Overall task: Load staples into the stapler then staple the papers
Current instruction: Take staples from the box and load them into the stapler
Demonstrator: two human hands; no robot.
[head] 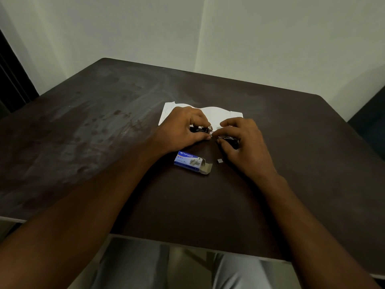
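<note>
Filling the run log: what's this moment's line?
phase: loading | hands: left hand, right hand on small black stapler | blue cardboard staple box: open

Mid-worktop (83, 122): stapler (203, 130) sits between my left grip (183, 130) & right grip (243, 140), both closed on it. Papers (220, 113) lie just behind, partly under my hands. Staple box (190, 162) lies in front, nearer me; small staple strip (219, 161) just right of box, beside my right hand.
</note>
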